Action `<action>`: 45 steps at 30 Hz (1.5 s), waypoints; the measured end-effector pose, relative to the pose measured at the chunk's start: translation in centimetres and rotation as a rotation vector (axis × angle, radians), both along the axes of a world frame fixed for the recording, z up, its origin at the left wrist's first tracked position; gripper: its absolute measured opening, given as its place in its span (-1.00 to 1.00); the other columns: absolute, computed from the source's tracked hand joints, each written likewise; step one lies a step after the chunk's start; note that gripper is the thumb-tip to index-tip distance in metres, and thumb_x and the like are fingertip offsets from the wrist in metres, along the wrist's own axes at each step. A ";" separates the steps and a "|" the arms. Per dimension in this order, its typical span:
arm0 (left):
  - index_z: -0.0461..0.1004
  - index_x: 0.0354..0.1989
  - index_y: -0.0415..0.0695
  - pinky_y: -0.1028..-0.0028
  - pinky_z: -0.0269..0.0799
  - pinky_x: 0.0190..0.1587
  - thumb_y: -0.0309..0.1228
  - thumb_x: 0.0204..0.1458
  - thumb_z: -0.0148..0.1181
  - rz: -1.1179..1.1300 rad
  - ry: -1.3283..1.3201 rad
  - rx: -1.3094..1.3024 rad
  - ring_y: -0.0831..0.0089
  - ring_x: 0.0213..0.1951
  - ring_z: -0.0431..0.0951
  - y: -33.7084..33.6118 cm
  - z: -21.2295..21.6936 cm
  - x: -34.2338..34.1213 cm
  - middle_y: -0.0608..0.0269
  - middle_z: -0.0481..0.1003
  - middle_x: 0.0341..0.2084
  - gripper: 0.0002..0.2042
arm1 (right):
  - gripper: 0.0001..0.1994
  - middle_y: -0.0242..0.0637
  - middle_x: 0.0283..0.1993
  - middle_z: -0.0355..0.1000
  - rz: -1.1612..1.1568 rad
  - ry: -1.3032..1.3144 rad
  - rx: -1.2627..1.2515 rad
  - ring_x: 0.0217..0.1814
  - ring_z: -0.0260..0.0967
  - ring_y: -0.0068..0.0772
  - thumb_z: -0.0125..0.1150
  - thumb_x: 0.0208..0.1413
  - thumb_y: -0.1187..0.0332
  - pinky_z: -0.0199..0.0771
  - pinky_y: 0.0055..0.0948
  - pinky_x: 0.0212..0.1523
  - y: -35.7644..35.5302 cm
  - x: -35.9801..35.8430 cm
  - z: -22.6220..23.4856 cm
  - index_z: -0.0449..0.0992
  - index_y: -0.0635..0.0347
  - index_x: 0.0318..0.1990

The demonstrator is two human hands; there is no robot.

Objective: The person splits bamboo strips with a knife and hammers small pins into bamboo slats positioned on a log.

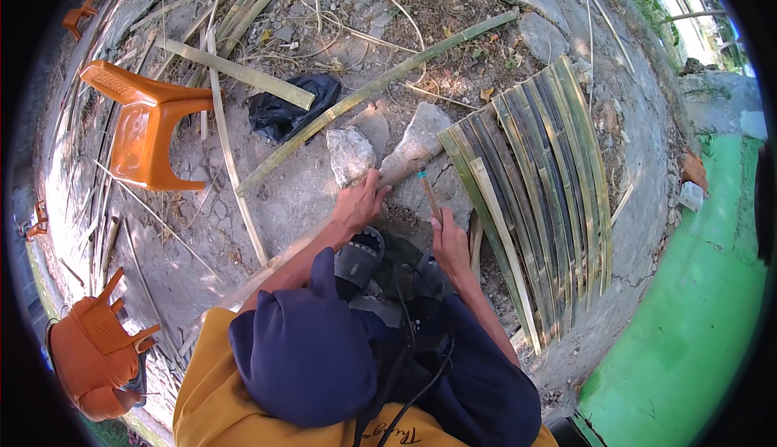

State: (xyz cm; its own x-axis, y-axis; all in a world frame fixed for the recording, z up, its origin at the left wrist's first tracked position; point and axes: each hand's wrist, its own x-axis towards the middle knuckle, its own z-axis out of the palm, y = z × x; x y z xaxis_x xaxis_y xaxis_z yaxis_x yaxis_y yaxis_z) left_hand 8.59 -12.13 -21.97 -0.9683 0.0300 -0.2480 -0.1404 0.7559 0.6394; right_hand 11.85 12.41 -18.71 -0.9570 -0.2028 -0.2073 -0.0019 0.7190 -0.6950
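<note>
Grey, cracked concrete mixed with bare soil makes up the outdoor ground, bordered at the right by a bright green painted surface; an orange plastic chair stands at the left, and a crumpled black plastic bag lies beyond the hands, near a long green bamboo strip. At the centre, the left hand has its fingers bent over a round, pale brown wooden pole, touching it just beside a rough whitish rock; whether they clamp it, I cannot tell. The right hand's fingers are closed around a tool with a slim wooden handle and a teal band near its far end. To its right lies a slatted panel of dark and green bamboo strips. The tool's head is too small to make out, the left forearm covers part of the pole, and a person in orange is partly cut off by the lens rim.
</note>
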 end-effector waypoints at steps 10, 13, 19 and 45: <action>0.37 -0.10 -0.04 0.02 0.54 -0.41 -0.14 0.26 0.15 -0.006 0.191 0.004 -0.12 -0.39 0.61 -0.2 -0.4 0.4 0.01 0.56 -0.36 -0.74 | -0.75 0.23 -0.43 0.48 -0.062 0.029 -0.067 -0.35 0.48 0.39 -0.04 0.42 0.24 0.38 0.20 -0.40 -1.3 -0.7 3.3 0.32 0.20 0.07; 0.40 -0.13 -0.03 0.03 0.54 -0.41 -0.14 0.25 0.16 0.026 0.244 0.019 -0.11 -0.40 0.61 -0.3 -0.1 0.3 0.02 0.55 -0.36 -0.76 | -0.74 0.24 -0.45 0.47 -0.077 0.137 -0.164 -0.36 0.47 0.40 -0.03 0.42 0.23 0.37 0.23 -0.40 -1.6 -0.8 3.7 0.31 0.20 0.09; 0.44 -0.11 -0.02 0.02 0.53 -0.39 -0.15 0.23 0.20 0.023 0.241 0.010 -0.10 -0.38 0.61 0.1 -0.7 0.0 0.02 0.58 -0.35 -0.76 | -0.74 0.24 -0.52 0.44 -0.007 -0.040 0.232 -0.40 0.45 0.43 -0.02 0.41 0.22 0.33 0.30 -0.40 -0.3 -0.6 -1.0 0.29 0.20 0.05; 0.51 -0.11 -0.09 0.21 0.17 0.03 -0.22 0.12 0.34 -0.006 0.387 -0.024 0.22 -0.06 0.40 -0.4 -1.7 0.3 0.24 0.45 -0.22 -0.73 | -0.73 0.22 -0.57 0.39 -0.127 -0.019 -0.040 -0.46 0.45 0.37 -0.01 0.42 0.20 0.28 0.18 -0.50 -0.4 -1.3 0.4 0.36 0.27 -0.08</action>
State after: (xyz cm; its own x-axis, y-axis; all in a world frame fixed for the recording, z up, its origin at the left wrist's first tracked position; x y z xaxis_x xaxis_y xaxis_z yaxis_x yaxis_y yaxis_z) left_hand 8.88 -12.49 -23.68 -0.9903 0.0343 0.1348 0.1120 0.7711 0.6267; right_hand 10.52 12.02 -18.29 -0.9715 -0.0887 -0.2198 0.1008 0.6847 -0.7218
